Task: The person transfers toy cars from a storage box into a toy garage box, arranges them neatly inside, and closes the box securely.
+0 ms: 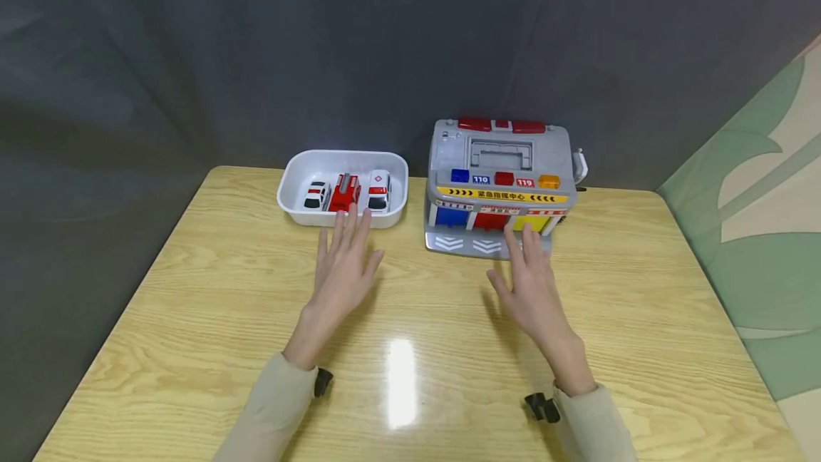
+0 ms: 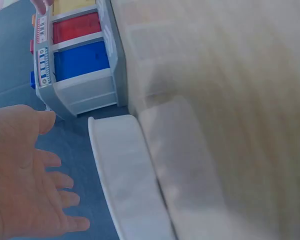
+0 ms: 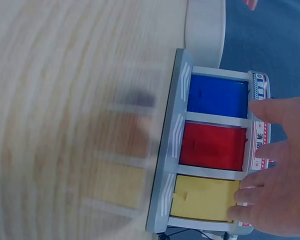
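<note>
My left hand (image 1: 344, 266) hovers with spread fingers just in front of a white tub (image 1: 399, 198). Inside the tub lie three toy vehicles: a white car with dark windows (image 1: 316, 195), a red fire truck (image 1: 345, 192) and a white ambulance with a red stripe (image 1: 379, 191). My right hand (image 1: 531, 287), fingers spread and holding nothing, is in front of a grey toy rescue station (image 1: 449, 152). Its fingertips overlap the yellow door (image 3: 202, 197) in the head view. Beside that are the red door (image 3: 212, 146) and the blue door (image 3: 217, 96), all down.
Both tub and station stand along the back of a wooden table (image 1: 212, 291), before a dark curtain (image 1: 359, 41). A white handle (image 1: 580, 166) sticks out at the station's right side. A patterned panel (image 1: 763, 219) borders the table's right edge.
</note>
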Tool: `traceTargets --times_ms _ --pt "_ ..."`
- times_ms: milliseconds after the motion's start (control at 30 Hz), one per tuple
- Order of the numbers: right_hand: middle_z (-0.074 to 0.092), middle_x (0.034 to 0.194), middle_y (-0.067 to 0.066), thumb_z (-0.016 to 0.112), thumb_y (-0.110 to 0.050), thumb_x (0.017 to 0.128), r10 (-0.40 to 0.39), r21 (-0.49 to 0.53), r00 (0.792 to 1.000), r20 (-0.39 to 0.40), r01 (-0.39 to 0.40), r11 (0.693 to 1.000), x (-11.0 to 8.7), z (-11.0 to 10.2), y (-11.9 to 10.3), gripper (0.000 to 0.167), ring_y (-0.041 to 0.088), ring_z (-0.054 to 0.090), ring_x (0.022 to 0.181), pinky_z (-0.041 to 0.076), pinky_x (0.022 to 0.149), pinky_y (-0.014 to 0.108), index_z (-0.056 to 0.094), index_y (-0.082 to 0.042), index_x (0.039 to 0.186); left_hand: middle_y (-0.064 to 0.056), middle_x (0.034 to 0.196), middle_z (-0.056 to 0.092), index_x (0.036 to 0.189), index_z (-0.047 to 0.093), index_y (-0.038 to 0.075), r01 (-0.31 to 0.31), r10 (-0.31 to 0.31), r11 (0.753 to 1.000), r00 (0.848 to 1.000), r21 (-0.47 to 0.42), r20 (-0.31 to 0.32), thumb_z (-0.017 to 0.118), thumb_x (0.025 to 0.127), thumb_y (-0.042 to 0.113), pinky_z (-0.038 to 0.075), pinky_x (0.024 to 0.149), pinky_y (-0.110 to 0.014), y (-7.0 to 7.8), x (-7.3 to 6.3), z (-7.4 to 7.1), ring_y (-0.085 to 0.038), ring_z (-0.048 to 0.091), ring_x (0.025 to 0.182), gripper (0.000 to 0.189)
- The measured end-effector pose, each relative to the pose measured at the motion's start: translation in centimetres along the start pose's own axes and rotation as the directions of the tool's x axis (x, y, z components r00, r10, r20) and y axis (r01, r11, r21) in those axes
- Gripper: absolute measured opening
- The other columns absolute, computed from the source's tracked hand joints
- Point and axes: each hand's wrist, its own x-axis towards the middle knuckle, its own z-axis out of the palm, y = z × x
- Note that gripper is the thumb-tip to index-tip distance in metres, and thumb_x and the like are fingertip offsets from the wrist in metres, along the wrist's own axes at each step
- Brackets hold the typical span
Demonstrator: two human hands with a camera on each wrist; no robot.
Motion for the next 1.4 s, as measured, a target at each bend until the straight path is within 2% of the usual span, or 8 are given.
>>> traceTargets --times_ms 100,267,400,533,700,867,1133,1400 --pt "0.011 0.154 0.032 0.068 -0.01 0.089 -0.047 0.017 0.996 -0.076 0.049 0.999 0.1 -0.2 0.2 0.073 0.047 0.012 0.141 0.017 0.109 0.063 0.027 0.005 0.148 -0.013 0.16 0.008 0.155 0.016 0.012 -0.017 0.017 1.0 1.0 -0.01 0.003 0.051 0.1 0.033 0.002 0.114 -0.057 0.9 0.8 -0.3 -0.028 -0.003 0.146 0.068" --pt "0.016 0.154 0.028 0.07 -0.004 0.086 -0.094 0.017 0.984 -0.148 0.098 0.995 0.4 -0.7 0.5 0.073 0.046 0.023 0.137 0.027 0.107 0.06 0.03 0.005 0.147 -0.014 0.159 0.013 0.154 0.022 0.01 -0.071 0.071 0.997 0.997 -0.04 0.003 0.053 0.099 0.031 0.007 0.114 -0.057 3.0 2.6 -0.7 -0.032 0.004 0.145 0.067" --pt "0.021 0.152 0.029 0.07 0.0 0.085 -0.133 0.007 0.972 -0.192 0.137 0.991 0.9 -1.1 0.7 0.071 0.046 0.026 0.137 0.028 0.107 0.058 0.032 0.006 0.145 -0.014 0.159 0.013 0.153 0.025 0.008 -0.127 0.128 0.99 0.992 -0.052 0.001 0.053 0.099 0.031 0.01 0.114 -0.055 4.3 4.2 -0.6 -0.032 0.007 0.145 0.064" --pt "0.017 0.154 0.027 0.068 -0.001 0.087 -0.145 0.011 0.965 -0.218 0.151 0.988 1.4 -1.5 0.9 0.07 0.046 0.024 0.137 0.03 0.105 0.061 0.031 0.005 0.146 -0.014 0.159 0.013 0.151 0.028 0.006 -0.175 0.175 0.979 0.984 -0.105 -0.014 0.053 0.1 0.03 0.014 0.115 -0.052 5.2 5.7 -0.4 -0.03 0.011 0.145 0.062" --pt "0.011 0.156 0.025 0.066 -0.001 0.088 -0.139 0.016 0.965 -0.221 0.147 0.989 2.0 -2.0 1.1 0.071 0.044 0.019 0.139 0.032 0.103 0.062 0.028 0.003 0.148 -0.017 0.157 0.02 0.15 0.03 0.004 -0.257 0.255 0.956 0.966 -0.141 -0.035 0.055 0.099 0.03 0.02 0.115 -0.045 6.0 7.4 -0.1 -0.031 0.022 0.143 0.063" --pt "0.011 0.156 0.025 0.066 0.002 0.087 -0.129 0.021 0.967 -0.219 0.137 0.99 2.6 -2.9 1.7 0.072 0.044 0.017 0.14 0.031 0.103 0.062 0.027 0.003 0.148 -0.017 0.157 0.019 0.151 0.028 0.004 -0.314 0.317 0.941 0.948 -0.127 0.004 0.055 0.099 0.034 0.027 0.111 -0.049 7.0 8.9 0.2 -0.032 0.023 0.142 0.065" --pt "0.016 0.153 0.03 0.068 0.005 0.084 -0.181 -0.029 0.95 -0.255 0.18 0.983 5.1 -5.3 3.6 0.07 0.045 0.018 0.139 0.025 0.108 0.058 0.03 0.009 0.143 -0.015 0.159 0.014 0.152 0.026 0.005 -0.308 0.307 0.951 0.95 0.01 0.061 0.049 0.097 0.05 0.024 0.113 -0.048 7.5 11.0 0.6 -0.03 0.015 0.145 0.075" --pt "0.024 0.147 0.035 0.071 -0.002 0.086 -0.191 -0.085 0.973 -0.132 0.181 0.98 6.9 -6.9 4.9 0.069 0.052 0.024 0.133 0.023 0.109 0.059 0.032 0.012 0.141 -0.013 0.159 0.012 0.151 0.029 0.006 -0.322 0.319 0.946 0.944 0.029 0.08 0.049 0.095 0.056 0.021 0.114 -0.045 7.7 11.9 0.6 -0.026 0.008 0.146 0.079"
